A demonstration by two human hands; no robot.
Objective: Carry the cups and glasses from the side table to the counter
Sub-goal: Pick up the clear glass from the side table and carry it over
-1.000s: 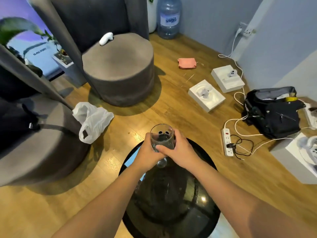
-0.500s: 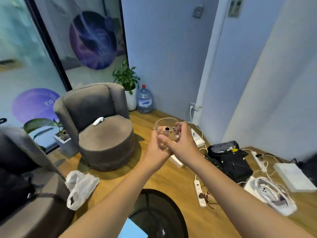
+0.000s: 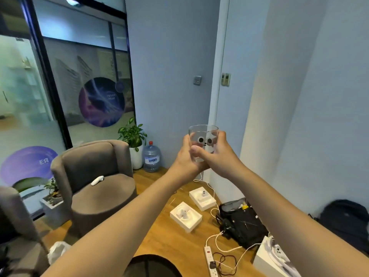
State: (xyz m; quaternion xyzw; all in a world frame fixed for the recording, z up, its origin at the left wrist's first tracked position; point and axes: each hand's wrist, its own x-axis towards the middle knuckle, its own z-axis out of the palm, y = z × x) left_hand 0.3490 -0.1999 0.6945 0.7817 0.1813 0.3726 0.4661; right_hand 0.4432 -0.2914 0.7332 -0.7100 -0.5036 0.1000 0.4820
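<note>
I'm looking at a small blue-walled room w/ wood floor [image 3: 175,244], glass partition on the left carrying round purple decals. Grey armchair [image 3: 93,188] is sitting left of centre, small white device [image 3: 97,180] lying on its seat. Potted plant [image 3: 132,140] and water jug [image 3: 151,156] are standing in the corner behind it, jug just beside the planter. Second chair is showing only partly at the left edge. Floor on the right is carrying two white open boxes [image 3: 186,215], a black bag [image 3: 242,222], a power strip [image 3: 209,260] w/ cables running off it, plus another white box at bottom right. Dark backpack [image 3: 343,218] is leaning against the right wall. Edge of the black round side table [image 3: 151,265] is peeking in at bottom centre.

Both arms are reaching fwd and up. Glass [image 3: 203,140] is being held in mid-air well above the floor and clear of the table, in front of the white door frame, roughly upright. It's clear, w/ a cartoon face printed on it, two round eyes facing me. Left hand [image 3: 186,156] is wrapping the lower left side, thumb across the front. Right hand [image 3: 217,154] is gripping from the right, fingers curling round the far side. So both hands are closed on the glass. Can't tell if there's anything inside it
</note>
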